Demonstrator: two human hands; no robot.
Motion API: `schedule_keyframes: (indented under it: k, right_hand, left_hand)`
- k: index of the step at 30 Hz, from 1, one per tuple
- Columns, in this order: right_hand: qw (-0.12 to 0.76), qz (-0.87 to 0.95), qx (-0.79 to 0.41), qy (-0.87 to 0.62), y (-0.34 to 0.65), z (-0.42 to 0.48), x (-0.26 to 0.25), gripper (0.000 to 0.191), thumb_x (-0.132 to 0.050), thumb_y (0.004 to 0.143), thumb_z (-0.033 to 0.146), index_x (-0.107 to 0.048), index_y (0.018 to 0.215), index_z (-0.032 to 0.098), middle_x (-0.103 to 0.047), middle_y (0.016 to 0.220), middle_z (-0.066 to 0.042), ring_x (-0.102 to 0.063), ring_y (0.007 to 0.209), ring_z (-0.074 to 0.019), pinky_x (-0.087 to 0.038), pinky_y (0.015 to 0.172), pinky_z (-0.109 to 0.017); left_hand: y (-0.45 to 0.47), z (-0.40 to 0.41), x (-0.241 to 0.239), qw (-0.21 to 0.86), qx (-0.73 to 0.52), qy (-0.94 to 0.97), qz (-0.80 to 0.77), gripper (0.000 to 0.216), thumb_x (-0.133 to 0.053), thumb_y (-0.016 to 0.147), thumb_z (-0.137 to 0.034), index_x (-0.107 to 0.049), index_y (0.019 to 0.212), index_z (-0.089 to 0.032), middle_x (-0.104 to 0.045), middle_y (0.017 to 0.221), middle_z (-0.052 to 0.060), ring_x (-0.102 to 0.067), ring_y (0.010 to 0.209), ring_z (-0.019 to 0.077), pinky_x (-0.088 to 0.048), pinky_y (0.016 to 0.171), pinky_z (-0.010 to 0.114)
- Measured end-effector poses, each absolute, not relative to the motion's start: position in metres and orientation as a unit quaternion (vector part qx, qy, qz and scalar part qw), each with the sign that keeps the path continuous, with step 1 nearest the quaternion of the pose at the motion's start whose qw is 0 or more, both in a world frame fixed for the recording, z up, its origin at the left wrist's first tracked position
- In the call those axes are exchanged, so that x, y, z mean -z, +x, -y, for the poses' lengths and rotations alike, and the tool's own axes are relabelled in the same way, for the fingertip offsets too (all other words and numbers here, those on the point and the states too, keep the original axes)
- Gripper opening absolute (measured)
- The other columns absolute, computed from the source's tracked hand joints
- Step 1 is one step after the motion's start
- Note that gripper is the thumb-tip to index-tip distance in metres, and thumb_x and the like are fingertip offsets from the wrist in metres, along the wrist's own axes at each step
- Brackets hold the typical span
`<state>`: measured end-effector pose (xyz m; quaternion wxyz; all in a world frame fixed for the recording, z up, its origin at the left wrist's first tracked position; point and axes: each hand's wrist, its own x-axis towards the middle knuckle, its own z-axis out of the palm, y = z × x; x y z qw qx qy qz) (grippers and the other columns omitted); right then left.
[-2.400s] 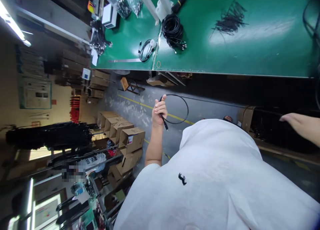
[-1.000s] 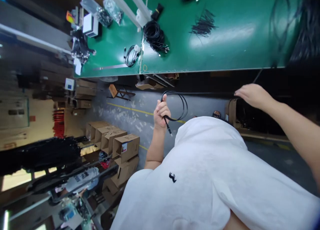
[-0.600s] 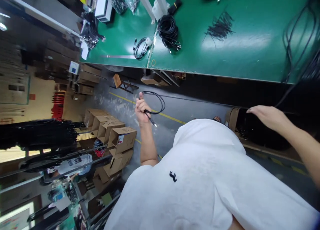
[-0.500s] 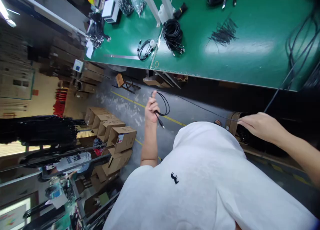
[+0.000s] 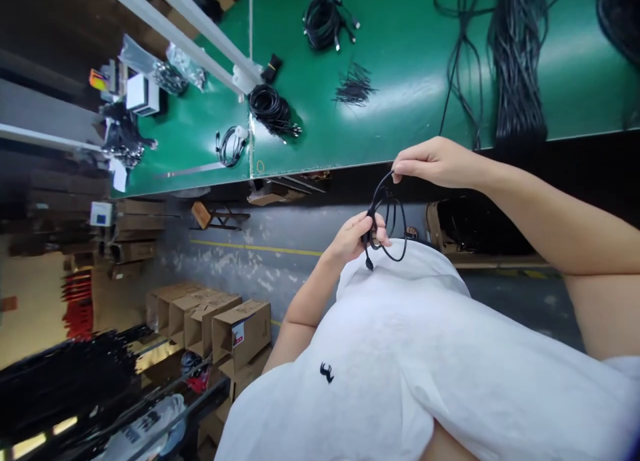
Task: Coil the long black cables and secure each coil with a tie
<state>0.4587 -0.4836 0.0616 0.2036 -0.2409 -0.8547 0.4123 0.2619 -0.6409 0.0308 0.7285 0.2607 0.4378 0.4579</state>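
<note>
Holding a thin black cord [image 5: 405, 231] in loose loops, the left hand [image 5: 353, 237] is closing its fingers around it, just off the front edge of the green table [image 5: 400, 107]. The right hand [image 5: 433, 162] is pinching the cord's upper part between thumb and fingers. A small black plug [image 5: 369, 263] is hanging below the left hand. Gray floor [image 5: 290, 231] is showing beyond the table's edge, leaving open room around the loops. The tabletop is shining, flat and smooth. On it, a round black coil [image 5: 325, 22], a messy pile of skinny black strips [image 5: 355, 86] and a thick, stringy bundle [image 5: 517, 67] are lying apart. A see-through bag [image 5: 170, 79] is holding little dark bits. Brown cardboard boxes [image 5: 257, 334] are standing in a row, open, but their insides are looking too dark to tell.
</note>
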Motion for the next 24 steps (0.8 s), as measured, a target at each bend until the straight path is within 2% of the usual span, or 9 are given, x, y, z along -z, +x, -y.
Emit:
schedule_keyframes:
  k: [2,4,9,12,14,16,20,24]
  right_hand:
    - [0.206,0.85,-0.415,-0.25,0.461,0.481,-0.056,0.048,-0.041,0.093,0.057,-0.073,0.088,0.021,-0.07,0.085,-0.001,-0.061,0.083,-0.0174,-0.041,0.077,-0.029]
    - [0.204,0.85,-0.418,-0.247,0.463,0.481,-0.051,0.049,-0.04,0.093,0.056,-0.073,0.088,0.02,-0.071,0.086,-0.001,-0.061,0.083,-0.017,-0.041,0.077,-0.028]
    - [0.197,0.847,-0.453,-0.194,0.463,0.478,-0.039,0.048,-0.043,0.092,0.056,-0.073,0.087,0.019,-0.071,0.086,-0.001,-0.06,0.082,-0.0157,-0.04,0.077,-0.027]
    - [0.193,0.842,-0.469,-0.186,0.46,0.474,-0.035,0.048,-0.046,0.091,0.056,-0.074,0.088,0.018,-0.07,0.086,-0.002,-0.06,0.083,-0.0162,-0.039,0.079,-0.028]
    - [0.196,0.841,-0.468,-0.187,0.456,0.469,-0.034,0.047,-0.048,0.09,0.056,-0.075,0.089,0.018,-0.07,0.086,-0.002,-0.059,0.084,-0.0164,-0.039,0.079,-0.028]
    - [0.203,0.842,-0.466,-0.182,0.451,0.463,-0.033,0.045,-0.049,0.089,0.057,-0.074,0.088,0.019,-0.071,0.086,-0.001,-0.06,0.083,-0.0159,-0.039,0.079,-0.028]
    - [0.201,0.854,-0.44,-0.191,0.451,0.436,-0.009,0.043,-0.05,0.091,0.056,-0.074,0.091,0.02,-0.072,0.092,-0.002,-0.061,0.085,-0.015,-0.04,0.081,-0.028]
    - [0.135,0.915,-0.264,-0.273,0.484,0.389,0.027,0.038,-0.047,0.097,0.043,-0.073,0.095,0.014,-0.072,0.104,-0.009,-0.059,0.098,-0.0133,-0.033,0.095,-0.033]
  left_hand:
    - [0.263,0.641,-0.03,0.737,-0.46,0.233,-0.436,0.023,-0.068,0.087,-0.036,-0.059,0.083,-0.015,-0.056,0.059,-0.003,-0.056,0.047,0.0088,-0.047,0.049,0.02]
    - [0.264,0.642,-0.029,0.747,-0.448,0.223,-0.438,0.026,-0.071,0.083,-0.037,-0.059,0.083,-0.015,-0.056,0.059,-0.002,-0.052,0.043,0.0076,-0.042,0.043,0.018]
    - [0.258,0.651,-0.032,0.768,-0.404,0.227,-0.442,0.038,-0.081,0.072,-0.044,-0.062,0.084,-0.013,-0.062,0.064,0.002,-0.063,0.054,0.0143,-0.053,0.051,0.024]
    - [0.258,0.655,-0.042,0.773,-0.406,0.239,-0.425,0.032,-0.078,0.075,-0.04,-0.063,0.08,-0.013,-0.057,0.056,-0.001,-0.056,0.048,0.0104,-0.054,0.051,0.024]
    - [0.262,0.656,-0.048,0.781,-0.407,0.217,-0.422,0.023,-0.071,0.083,-0.033,-0.063,0.077,-0.013,-0.047,0.05,-0.005,-0.044,0.04,0.0054,-0.047,0.043,0.017]
    - [0.266,0.657,-0.052,0.786,-0.414,0.177,-0.424,0.018,-0.062,0.089,-0.026,-0.063,0.077,-0.013,-0.041,0.049,-0.006,-0.034,0.036,0.0028,-0.033,0.035,0.011]
    - [0.262,0.665,-0.06,0.766,-0.456,0.133,-0.433,0.026,-0.049,0.095,-0.021,-0.065,0.077,-0.013,-0.03,0.043,-0.009,-0.019,0.028,0.0018,-0.017,0.028,0.012]
    - [0.239,0.675,-0.076,0.676,-0.564,0.125,-0.457,0.042,-0.036,0.102,-0.028,-0.061,0.07,-0.015,-0.009,0.039,-0.013,0.004,0.026,0.0006,-0.004,0.026,0.013]
